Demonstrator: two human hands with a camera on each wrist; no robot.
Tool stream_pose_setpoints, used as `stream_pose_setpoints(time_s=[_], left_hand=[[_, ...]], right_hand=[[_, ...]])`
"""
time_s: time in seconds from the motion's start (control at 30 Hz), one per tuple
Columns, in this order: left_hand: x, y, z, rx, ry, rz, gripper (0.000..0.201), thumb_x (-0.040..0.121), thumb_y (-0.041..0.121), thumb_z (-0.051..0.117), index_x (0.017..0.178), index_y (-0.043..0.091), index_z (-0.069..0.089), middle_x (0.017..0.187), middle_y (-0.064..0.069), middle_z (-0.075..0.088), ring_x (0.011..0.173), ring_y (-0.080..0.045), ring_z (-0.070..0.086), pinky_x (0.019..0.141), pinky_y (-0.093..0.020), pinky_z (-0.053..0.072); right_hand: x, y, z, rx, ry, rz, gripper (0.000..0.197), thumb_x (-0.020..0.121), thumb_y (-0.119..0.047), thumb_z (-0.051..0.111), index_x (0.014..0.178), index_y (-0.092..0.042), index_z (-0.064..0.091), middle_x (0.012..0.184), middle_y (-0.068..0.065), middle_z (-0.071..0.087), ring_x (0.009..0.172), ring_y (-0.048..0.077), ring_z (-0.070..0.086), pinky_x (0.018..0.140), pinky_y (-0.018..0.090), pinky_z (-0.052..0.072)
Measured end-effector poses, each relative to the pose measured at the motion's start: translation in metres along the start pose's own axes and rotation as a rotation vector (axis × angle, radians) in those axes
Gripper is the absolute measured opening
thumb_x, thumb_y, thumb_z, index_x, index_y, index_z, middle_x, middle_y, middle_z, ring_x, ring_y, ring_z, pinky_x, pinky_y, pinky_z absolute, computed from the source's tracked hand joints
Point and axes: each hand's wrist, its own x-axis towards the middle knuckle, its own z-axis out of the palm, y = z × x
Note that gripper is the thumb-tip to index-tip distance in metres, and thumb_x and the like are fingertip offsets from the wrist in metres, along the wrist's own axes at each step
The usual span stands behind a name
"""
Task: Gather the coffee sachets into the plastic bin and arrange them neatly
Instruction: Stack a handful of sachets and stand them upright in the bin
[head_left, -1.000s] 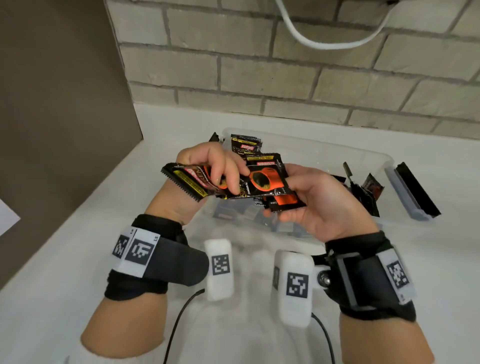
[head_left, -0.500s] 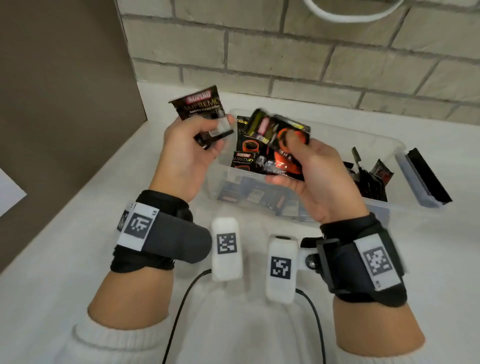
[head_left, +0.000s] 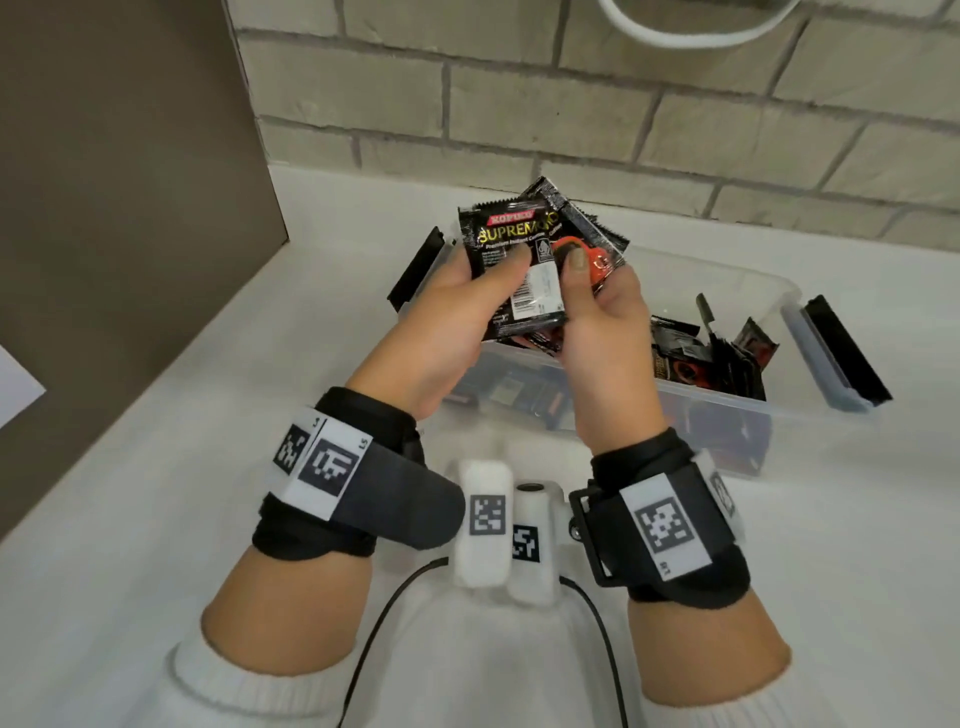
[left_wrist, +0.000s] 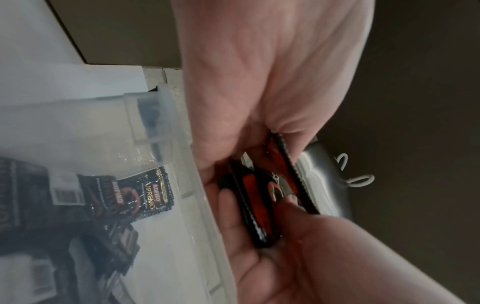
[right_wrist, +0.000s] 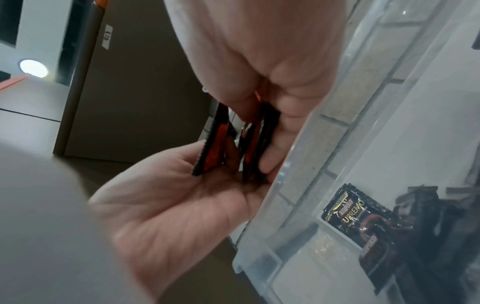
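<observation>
Hands: left hand (head_left: 447, 332) and right hand (head_left: 597, 332) side by side, raised over the near left part of the plastic bin (head_left: 727, 415).
Held sachets (head_left: 524, 270): a bunch upright between both hands, front one facing the person, the rest fanned behind it toward the right.
Bin: on the counter (head_left: 156, 519), just before the brick wall (head_left: 519, 104).
Loose sachets (head_left: 696, 358): inside the bin, heaped at its right end; others flat on its floor.
Panel (head_left: 119, 156): left of the bin.
</observation>
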Motion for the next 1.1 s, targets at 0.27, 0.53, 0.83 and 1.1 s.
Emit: stream_pose_setpoints(time_s=[0.27,0.53,0.83,1.1], left_hand=[[-0.001,0.003,-0.007,-0.044,0.029,-0.007,0.03,0.097,0.013,0.044,0.126,0.009,0.051,0.111,-0.006,0.066,0.102,-0.02,0.063,0.092,-0.035,0.05],[-0.001,0.001,-0.001,-0.133,-0.012,-0.018,0.035,0.098,0.009,0.04,0.132,0.009,0.042,0.125,-0.012,0.059,0.109,-0.022,0.061,0.091,-0.034,0.05],[-0.001,0.0,-0.001,-0.109,-0.014,-0.037,0.023,0.096,0.013,0.047,0.118,0.018,0.044,0.117,-0.008,0.061,0.104,-0.02,0.062,0.091,-0.036,0.05],[-0.001,0.0,-0.001,-0.185,0.005,-0.013,0.03,0.099,0.014,0.04,0.129,0.014,0.041,0.114,-0.003,0.064,0.101,-0.015,0.065,0.088,-0.031,0.054]], right_hand=[[-0.002,-0.009,-0.01,0.154,-0.18,0.107,0.061,0.082,0.01,0.056,0.135,-0.013,0.035,0.116,0.013,0.062,0.104,0.026,0.064,0.084,0.044,0.056],[-0.001,-0.01,-0.008,0.137,-0.229,0.145,0.071,0.09,-0.016,0.053,0.148,-0.018,0.012,0.142,0.008,0.045,0.127,0.02,0.049,0.105,0.047,0.041],[0.002,-0.007,-0.02,0.239,-0.309,0.128,0.048,0.073,0.02,0.051,0.114,-0.004,0.056,0.103,0.009,0.068,0.099,0.022,0.065,0.088,0.036,0.052],[0.003,-0.003,-0.012,0.152,-0.173,0.082,0.027,0.086,-0.002,0.051,0.11,-0.013,0.047,0.117,0.014,0.061,0.111,0.032,0.059,0.097,0.054,0.045]])
